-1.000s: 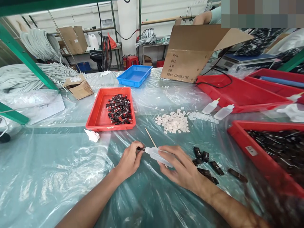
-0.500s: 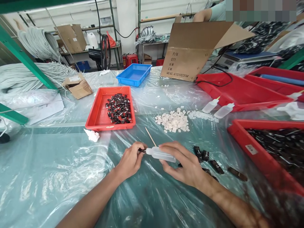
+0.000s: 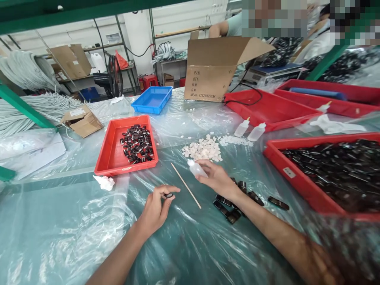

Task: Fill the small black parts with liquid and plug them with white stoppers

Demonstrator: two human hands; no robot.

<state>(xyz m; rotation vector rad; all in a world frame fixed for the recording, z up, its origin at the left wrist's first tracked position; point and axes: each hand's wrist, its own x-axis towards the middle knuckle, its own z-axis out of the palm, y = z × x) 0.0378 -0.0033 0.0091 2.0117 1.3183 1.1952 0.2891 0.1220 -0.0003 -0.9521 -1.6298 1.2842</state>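
My left hand pinches a small black part between thumb and fingers, above the plastic-covered table. To its right, my right hand is closed round a translucent squeeze bottle, whose nozzle points up and to the left. A thin wooden stick lies on the sheet between the hands. Beyond the bottle is a pile of small white pieces. Several black parts lie beneath and beside my right forearm.
A red tray holds small black parts, with crumpled tissue beside it. Behind are a blue tray and an open carton. Two bottles stand near red trays at right. A person's arm reaches behind the carton.
My right hand has drawn the bottle up and away from the black part in my left hand, and the bottle is now tilted. The whole view has shifted, showing more of the right side.
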